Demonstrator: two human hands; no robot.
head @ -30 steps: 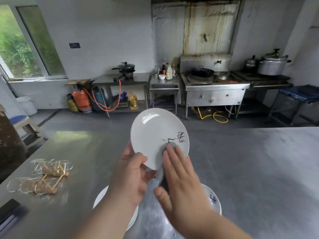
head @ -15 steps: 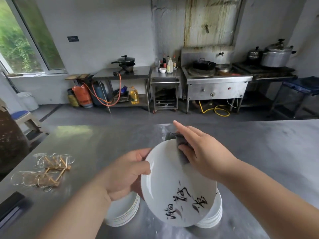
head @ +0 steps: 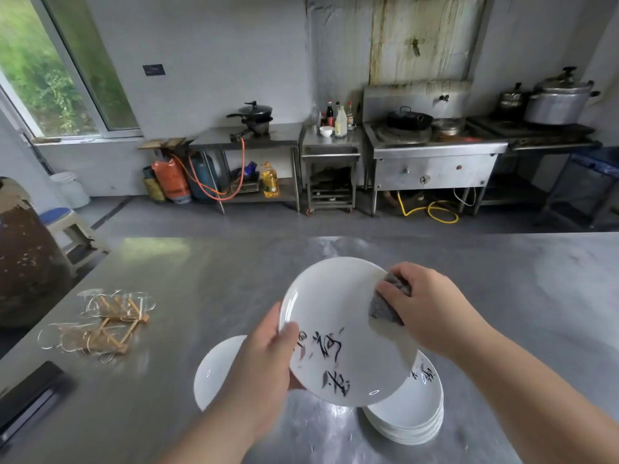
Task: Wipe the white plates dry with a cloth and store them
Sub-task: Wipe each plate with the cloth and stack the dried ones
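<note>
A white plate [head: 338, 316] with black brush lettering is held face up and tilted above the steel table [head: 214, 283]. My left hand [head: 268, 360] grips its near-left rim, thumb on top. My right hand [head: 425, 306] holds a grey cloth [head: 383, 308] pressed on the plate's right inner side. Below the held plate, a stack of white plates [head: 412, 413] stands on the right and another white plate stack [head: 217, 370] lies on the left, partly hidden by my left arm.
Clear wire-and-wood racks [head: 100, 323] lie on the table's left. A black flat object [head: 30, 396] sits at the near-left edge. A large brown jar [head: 26, 262] stands left of the table. Stoves, pots and gas cylinders line the far wall.
The plate went from upright to face up and turned in my left hand. My right hand with the cloth slid from the plate's far rim to its right inner side.
</note>
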